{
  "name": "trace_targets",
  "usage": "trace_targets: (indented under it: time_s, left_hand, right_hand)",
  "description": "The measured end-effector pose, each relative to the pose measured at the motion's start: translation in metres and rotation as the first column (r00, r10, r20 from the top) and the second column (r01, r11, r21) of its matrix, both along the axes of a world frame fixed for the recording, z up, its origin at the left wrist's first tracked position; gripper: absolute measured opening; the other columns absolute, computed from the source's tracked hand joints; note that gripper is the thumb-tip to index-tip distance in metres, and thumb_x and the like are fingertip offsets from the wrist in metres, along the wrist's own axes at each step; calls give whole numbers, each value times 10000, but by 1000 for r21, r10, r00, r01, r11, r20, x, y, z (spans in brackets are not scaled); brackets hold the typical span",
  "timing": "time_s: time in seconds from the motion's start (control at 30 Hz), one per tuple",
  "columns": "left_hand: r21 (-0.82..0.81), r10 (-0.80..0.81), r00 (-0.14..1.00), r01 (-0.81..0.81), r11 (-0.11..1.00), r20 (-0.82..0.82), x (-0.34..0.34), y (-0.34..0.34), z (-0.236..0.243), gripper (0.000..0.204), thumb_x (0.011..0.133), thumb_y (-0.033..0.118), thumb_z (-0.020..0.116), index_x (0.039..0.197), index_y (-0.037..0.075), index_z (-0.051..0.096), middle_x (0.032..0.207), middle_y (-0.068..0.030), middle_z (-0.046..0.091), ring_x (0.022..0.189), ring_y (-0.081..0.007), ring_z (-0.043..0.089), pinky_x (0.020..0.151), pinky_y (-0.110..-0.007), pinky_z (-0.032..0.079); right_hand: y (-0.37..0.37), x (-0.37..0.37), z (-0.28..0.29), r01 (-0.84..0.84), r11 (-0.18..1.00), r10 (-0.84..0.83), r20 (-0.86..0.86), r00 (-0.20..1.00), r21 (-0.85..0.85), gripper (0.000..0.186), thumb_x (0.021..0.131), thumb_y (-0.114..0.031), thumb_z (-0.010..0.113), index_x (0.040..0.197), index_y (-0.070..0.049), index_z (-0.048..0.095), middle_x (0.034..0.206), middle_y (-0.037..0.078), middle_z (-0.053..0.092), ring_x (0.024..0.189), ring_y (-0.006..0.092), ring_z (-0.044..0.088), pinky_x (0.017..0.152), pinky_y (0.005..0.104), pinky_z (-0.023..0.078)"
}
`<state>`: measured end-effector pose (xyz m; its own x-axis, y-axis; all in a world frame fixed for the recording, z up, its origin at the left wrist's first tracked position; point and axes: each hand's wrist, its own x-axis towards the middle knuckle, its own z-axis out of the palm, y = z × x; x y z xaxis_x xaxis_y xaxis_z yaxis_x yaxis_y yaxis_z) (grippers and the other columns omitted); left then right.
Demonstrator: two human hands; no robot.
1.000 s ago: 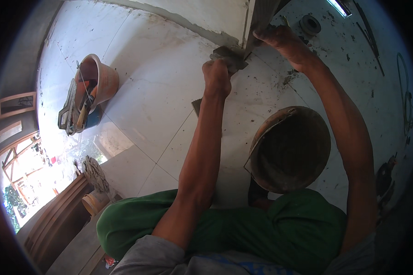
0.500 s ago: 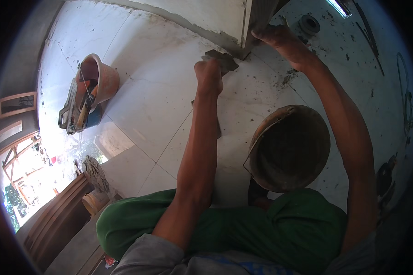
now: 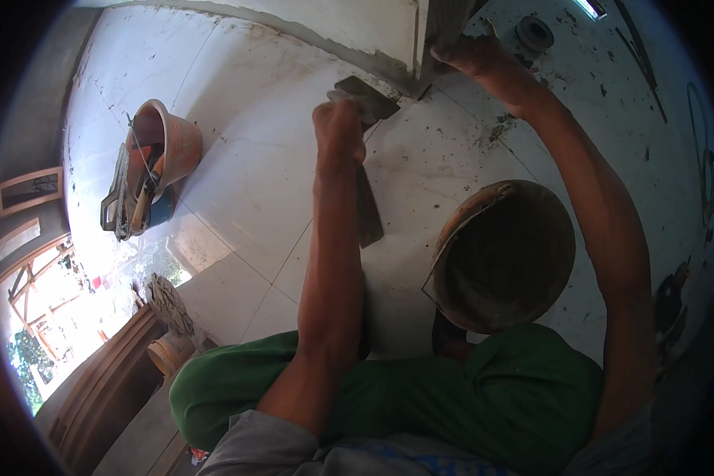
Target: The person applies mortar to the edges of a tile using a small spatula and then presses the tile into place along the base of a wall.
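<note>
My left hand (image 3: pixel 339 131) is closed round a flat-bladed trowel (image 3: pixel 379 103), just above the tiled floor. The grey blade points toward the foot of the wall corner (image 3: pixel 414 83), a short gap away. Under my left forearm lies a dark flat strip (image 3: pixel 368 210), partly hidden. Farther right, my right hand (image 3: pixel 488 67) reaches the end face of the wall, its fingers bent at the edge; whether they grip anything is hidden. Between my arms, close to my knees, stands a mortar-stained bucket (image 3: pixel 504 258) with a wire handle and a dark inside.
A tilted orange bucket (image 3: pixel 184 147) with tools in it is at the left. A grey ring-shaped roll (image 3: pixel 535 34) lies beyond my right hand, among scattered crumbs. Wooden frames (image 3: pixel 95 373) lean at lower left. A thin hose or cable (image 3: pixel 696 151) runs along the right.
My left hand has moved left with the trowel, drawing the blade away from the wall corner. More of the dark strip shows. My right hand has stayed at the wall end.
</note>
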<state>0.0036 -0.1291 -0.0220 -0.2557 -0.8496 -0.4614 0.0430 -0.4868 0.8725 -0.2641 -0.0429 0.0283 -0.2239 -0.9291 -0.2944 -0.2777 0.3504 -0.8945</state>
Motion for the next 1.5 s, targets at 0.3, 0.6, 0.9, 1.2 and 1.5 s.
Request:
trace_targets:
  time_s: [0.3, 0.6, 0.9, 1.2, 1.5]
  left_hand:
    - [109, 33, 998, -28, 994, -49, -31, 7, -38, 255, 858, -38, 525, 1023, -199, 636, 1040, -244, 683, 919, -323, 715, 813, -445, 605]
    - [99, -25, 983, 44, 994, -182, -44, 6, 31, 257, 902, -49, 524, 1055, -222, 639, 1079, -273, 678, 934, -335, 708, 916, -435, 622]
    - [-28, -137, 988, 135, 990, -73, -52, -14, 92, 305, 936, -29, 452, 1042, -248, 635, 1051, -316, 691, 966, -377, 723, 948, -433, 624]
    - [-250, -246, 967, 222, 942, -68, -21, -8, 144, 315, 905, 64, 517, 1003, -202, 654, 954, -224, 712, 810, -301, 732, 859, -437, 648]
    - [-372, -201, 945, 290, 882, 259, 46, -20, 15, 222, 923, -12, 587, 1042, -179, 672, 1106, -252, 683, 1035, -313, 690, 889, -430, 636]
  right_hand:
    - [1, 6, 7, -5, 1000, 5, 12, 1000, 20, 747, 884, -678, 755, 1127, 28, 765, 1145, 124, 739, 1138, 223, 633, 1065, 421, 419]
    - [-1, 0, 1, 0, 998, -2, 24, 1000, 67, 745, 883, -624, 786, 1261, 14, 706, 1149, 123, 748, 1168, 215, 660, 1105, 426, 432]
    - [1, 7, 14, -22, 1000, 24, 114, 993, -15, 567, 945, -503, 752, 1220, -7, 734, 1119, 98, 754, 1114, 190, 665, 1093, 422, 424]
    - [8, 13, 29, -3, 999, 6, 69, 998, -35, 536, 945, -497, 749, 1181, -16, 751, 1084, 89, 756, 1088, 195, 653, 1087, 438, 415]
    - [-7, 7, 3, -10, 999, 8, 56, 998, 46, 743, 901, -633, 762, 1242, 26, 713, 1139, 140, 745, 1151, 234, 661, 1106, 453, 429]
